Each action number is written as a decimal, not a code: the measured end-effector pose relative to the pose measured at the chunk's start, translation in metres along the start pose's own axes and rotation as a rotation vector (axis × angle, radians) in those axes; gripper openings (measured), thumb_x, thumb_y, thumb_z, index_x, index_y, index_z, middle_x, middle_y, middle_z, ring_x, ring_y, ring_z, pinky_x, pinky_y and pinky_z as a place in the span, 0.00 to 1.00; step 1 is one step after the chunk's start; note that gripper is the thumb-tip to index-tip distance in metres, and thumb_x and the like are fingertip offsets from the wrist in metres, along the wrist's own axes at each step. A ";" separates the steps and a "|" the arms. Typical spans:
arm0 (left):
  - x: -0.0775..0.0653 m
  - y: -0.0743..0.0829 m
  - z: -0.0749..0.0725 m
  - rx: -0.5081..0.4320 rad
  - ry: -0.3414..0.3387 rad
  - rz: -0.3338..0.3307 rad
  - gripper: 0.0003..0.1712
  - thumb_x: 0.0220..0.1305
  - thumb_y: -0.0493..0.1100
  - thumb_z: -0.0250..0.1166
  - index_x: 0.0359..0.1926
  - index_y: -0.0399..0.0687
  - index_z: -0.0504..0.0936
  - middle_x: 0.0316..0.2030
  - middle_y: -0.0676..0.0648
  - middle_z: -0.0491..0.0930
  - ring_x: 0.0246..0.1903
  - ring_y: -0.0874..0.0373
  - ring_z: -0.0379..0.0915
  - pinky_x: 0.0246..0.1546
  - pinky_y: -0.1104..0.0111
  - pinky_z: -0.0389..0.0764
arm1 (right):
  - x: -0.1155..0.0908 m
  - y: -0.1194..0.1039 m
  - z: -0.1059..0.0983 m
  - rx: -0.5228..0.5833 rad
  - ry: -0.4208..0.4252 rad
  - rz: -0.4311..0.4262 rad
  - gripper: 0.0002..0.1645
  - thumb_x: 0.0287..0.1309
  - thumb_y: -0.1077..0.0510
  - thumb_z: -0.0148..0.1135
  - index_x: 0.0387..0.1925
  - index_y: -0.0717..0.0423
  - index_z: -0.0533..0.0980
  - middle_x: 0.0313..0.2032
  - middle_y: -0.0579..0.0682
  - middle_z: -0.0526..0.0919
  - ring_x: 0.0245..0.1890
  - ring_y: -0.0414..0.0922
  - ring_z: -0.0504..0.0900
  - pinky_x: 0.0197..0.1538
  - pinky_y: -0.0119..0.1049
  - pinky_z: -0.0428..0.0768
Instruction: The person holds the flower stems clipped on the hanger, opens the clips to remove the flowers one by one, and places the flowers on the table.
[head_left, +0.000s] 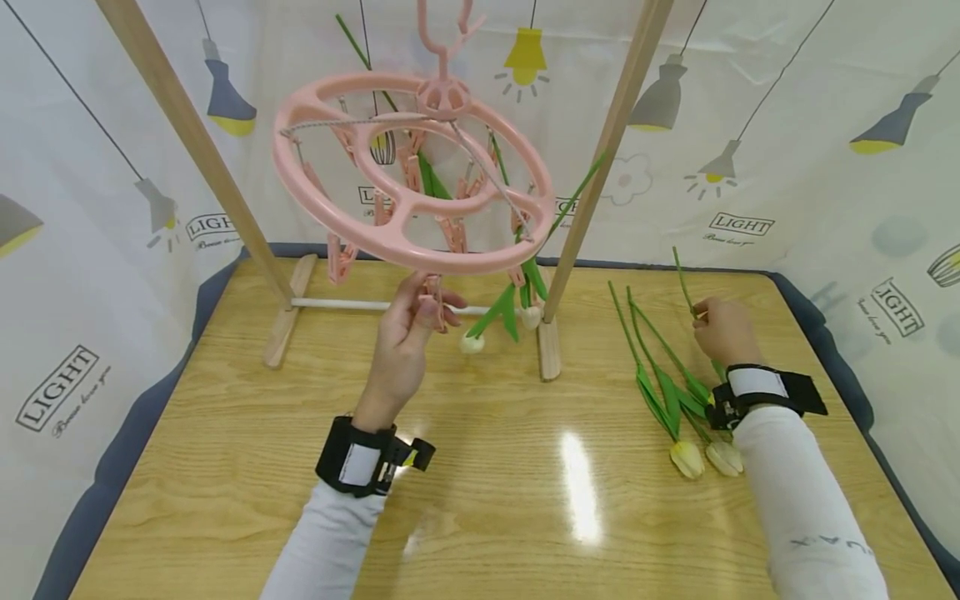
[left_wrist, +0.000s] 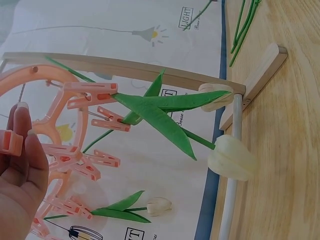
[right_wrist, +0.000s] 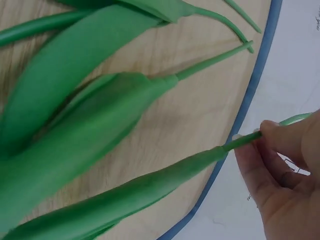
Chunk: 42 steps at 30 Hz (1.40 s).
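Note:
A round pink clip hanger (head_left: 408, 258) hangs in front of me with several pink clothespins below it. My left hand (head_left: 401, 350) holds a clothespin (head_left: 435, 302) at the near rim; in the left wrist view that clothespin (left_wrist: 10, 143) shows at the edge beside the fingers. Several white tulips hang head down from other clips, one tulip (left_wrist: 231, 157) closest. On the right, my right hand (head_left: 726, 332) pinches the thin green stem of a tulip (right_wrist: 242, 140) between thumb and fingers. Its bloom is hidden by the wrist in the head view.
More tulips (head_left: 671, 400) lie on the wooden table (head_left: 487, 500) left of my right hand. A wooden stand (head_left: 600, 183) with a white crossbar (head_left: 341, 305) frames the hanger. A printed cloth (head_left: 825, 125) hangs behind and at the sides.

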<state>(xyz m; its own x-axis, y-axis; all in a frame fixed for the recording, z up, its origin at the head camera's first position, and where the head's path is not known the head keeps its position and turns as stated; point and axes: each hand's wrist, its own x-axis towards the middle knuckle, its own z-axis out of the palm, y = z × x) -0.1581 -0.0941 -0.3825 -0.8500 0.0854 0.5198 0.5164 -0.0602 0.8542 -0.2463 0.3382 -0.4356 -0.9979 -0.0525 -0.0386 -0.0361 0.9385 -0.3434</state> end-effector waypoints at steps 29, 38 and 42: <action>0.000 0.002 0.003 -0.029 -0.011 0.015 0.13 0.75 0.54 0.46 0.54 0.61 0.69 0.41 0.32 0.77 0.36 0.66 0.77 0.38 0.75 0.76 | -0.002 -0.003 0.040 -0.078 -0.186 0.028 0.32 0.64 0.72 0.45 0.70 0.64 0.60 0.56 0.78 0.71 0.55 0.72 0.72 0.49 0.63 0.76; 0.001 0.002 0.004 -0.024 -0.008 0.005 0.15 0.74 0.58 0.46 0.55 0.63 0.69 0.41 0.29 0.77 0.36 0.61 0.78 0.39 0.74 0.77 | -0.001 0.001 0.044 -0.094 -0.241 0.021 0.37 0.56 0.74 0.49 0.70 0.64 0.62 0.55 0.81 0.68 0.47 0.66 0.74 0.34 0.47 0.74; 0.001 0.000 0.003 -0.016 -0.008 0.002 0.19 0.74 0.58 0.46 0.56 0.57 0.71 0.41 0.29 0.77 0.36 0.62 0.78 0.39 0.74 0.77 | -0.001 -0.002 0.043 -0.105 -0.266 0.041 0.37 0.59 0.73 0.49 0.71 0.62 0.61 0.56 0.80 0.66 0.48 0.67 0.73 0.33 0.47 0.75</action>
<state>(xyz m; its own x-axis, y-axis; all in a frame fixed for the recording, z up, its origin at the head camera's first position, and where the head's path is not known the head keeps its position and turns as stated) -0.1581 -0.0907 -0.3818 -0.8481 0.0932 0.5216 0.5163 -0.0760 0.8530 -0.2427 0.3213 -0.4753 -0.9497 -0.0882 -0.3004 -0.0150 0.9712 -0.2378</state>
